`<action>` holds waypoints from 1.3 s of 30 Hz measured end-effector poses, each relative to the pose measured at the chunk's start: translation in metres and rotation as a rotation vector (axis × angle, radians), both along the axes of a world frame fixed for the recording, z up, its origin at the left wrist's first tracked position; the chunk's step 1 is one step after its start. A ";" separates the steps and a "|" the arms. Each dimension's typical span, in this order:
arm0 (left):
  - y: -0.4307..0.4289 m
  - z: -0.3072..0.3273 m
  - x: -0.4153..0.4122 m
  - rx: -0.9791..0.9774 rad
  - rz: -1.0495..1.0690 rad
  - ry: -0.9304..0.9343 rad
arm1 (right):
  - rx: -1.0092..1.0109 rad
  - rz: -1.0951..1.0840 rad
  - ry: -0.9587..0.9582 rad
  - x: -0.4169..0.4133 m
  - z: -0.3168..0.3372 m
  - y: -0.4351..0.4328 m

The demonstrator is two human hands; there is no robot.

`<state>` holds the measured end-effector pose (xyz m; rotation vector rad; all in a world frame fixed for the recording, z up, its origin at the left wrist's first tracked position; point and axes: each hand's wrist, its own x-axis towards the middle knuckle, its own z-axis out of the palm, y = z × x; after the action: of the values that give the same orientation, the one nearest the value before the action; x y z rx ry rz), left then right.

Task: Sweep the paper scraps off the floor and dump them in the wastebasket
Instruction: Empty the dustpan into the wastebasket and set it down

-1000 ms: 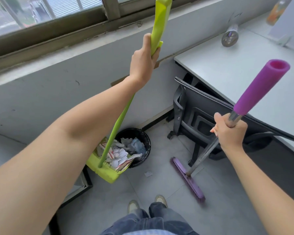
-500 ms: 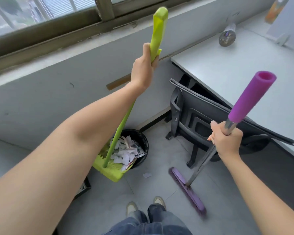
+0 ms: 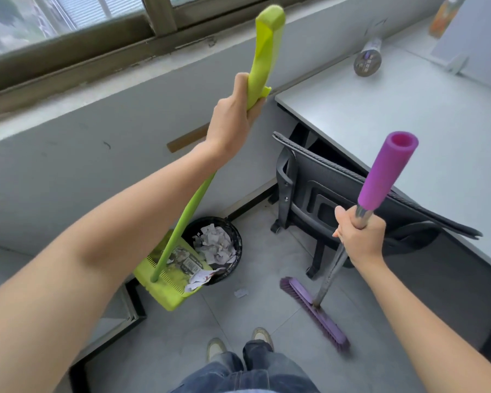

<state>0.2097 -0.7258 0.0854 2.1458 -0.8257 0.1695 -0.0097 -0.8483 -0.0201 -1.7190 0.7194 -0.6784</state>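
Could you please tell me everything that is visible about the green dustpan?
The dustpan is lime-green plastic: a ribbed pan with comb teeth at its back, and a long thin handle that widens into a flat grip. The left hand grips the handle just below that wide top. The pan is tilted, its open lip at the rim of the black wastebasket, and a few paper scraps lie at that lip.

Both arms reach forward: the left hand (image 3: 233,120) is raised high with fingers curled tight, the right hand (image 3: 362,236) lower, fisted.
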 end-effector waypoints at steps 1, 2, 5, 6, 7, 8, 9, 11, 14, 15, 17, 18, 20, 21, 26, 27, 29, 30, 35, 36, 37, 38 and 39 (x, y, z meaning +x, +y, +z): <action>-0.003 0.000 -0.001 0.005 -0.008 -0.006 | -0.009 -0.001 0.003 0.001 0.000 0.000; -0.004 -0.001 0.000 0.012 0.000 -0.003 | -0.021 0.001 0.013 0.002 0.000 0.002; -0.007 0.003 0.003 0.011 -0.007 0.005 | -0.023 -0.004 0.027 0.002 -0.002 0.002; -0.009 0.004 0.003 0.007 -0.019 -0.001 | -0.028 -0.010 0.035 0.001 -0.003 0.001; -0.012 0.005 0.002 -0.002 -0.029 -0.009 | -0.034 -0.018 0.037 0.001 -0.004 0.000; -0.014 0.007 0.002 -0.009 -0.035 -0.013 | -0.037 -0.018 0.038 0.001 -0.005 0.000; -0.016 0.008 0.002 -0.011 -0.035 -0.016 | -0.033 -0.015 0.040 0.000 -0.006 0.000; -0.023 0.007 0.007 0.000 -0.048 0.000 | -0.036 -0.025 0.040 0.001 -0.007 0.000; -0.028 -0.006 0.009 0.112 -0.071 0.069 | -0.035 -0.026 0.044 -0.001 -0.010 0.001; -0.030 -0.009 0.009 0.135 -0.081 0.079 | -0.033 -0.028 0.043 -0.002 -0.010 0.001; -0.039 -0.008 0.006 0.165 -0.138 0.082 | -0.041 -0.047 0.042 -0.003 -0.011 -0.001; -0.044 -0.004 0.005 0.174 -0.168 0.083 | -0.044 -0.052 0.043 -0.003 -0.011 -0.002; -0.054 0.008 0.003 0.179 -0.200 0.077 | -0.040 -0.063 0.034 -0.004 -0.011 -0.002; -0.058 0.014 0.004 0.166 -0.204 0.053 | -0.035 -0.073 0.026 -0.004 -0.011 -0.003; -0.061 0.020 -0.008 0.145 -0.259 0.010 | -0.042 -0.089 0.000 -0.006 -0.013 -0.003; -0.060 0.016 -0.012 0.163 -0.273 0.034 | -0.044 -0.082 0.006 -0.006 -0.013 -0.002; -0.060 0.006 -0.019 0.191 -0.296 0.045 | -0.049 -0.081 0.010 -0.006 -0.012 0.000; -0.064 0.003 -0.023 0.192 -0.319 0.030 | -0.057 -0.088 0.009 -0.006 -0.011 -0.001; -0.070 0.002 -0.031 0.185 -0.307 0.021 | -0.058 -0.102 0.012 -0.007 -0.012 -0.004; -0.073 0.002 -0.031 0.180 -0.318 0.014 | -0.069 -0.112 0.014 -0.008 -0.012 -0.006; -0.074 0.004 -0.032 0.175 -0.334 0.003 | -0.079 -0.114 0.015 -0.008 -0.013 -0.006; -0.073 0.007 -0.035 0.165 -0.337 -0.015 | -0.081 -0.107 0.019 -0.008 -0.015 -0.006; -0.072 0.011 -0.038 0.155 -0.329 -0.027 | -0.073 -0.100 0.024 -0.009 -0.015 -0.004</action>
<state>0.1718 -0.7974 0.0962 2.1170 -1.2276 -0.0368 -0.0184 -0.8523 -0.0353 -1.7696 0.8102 -0.7621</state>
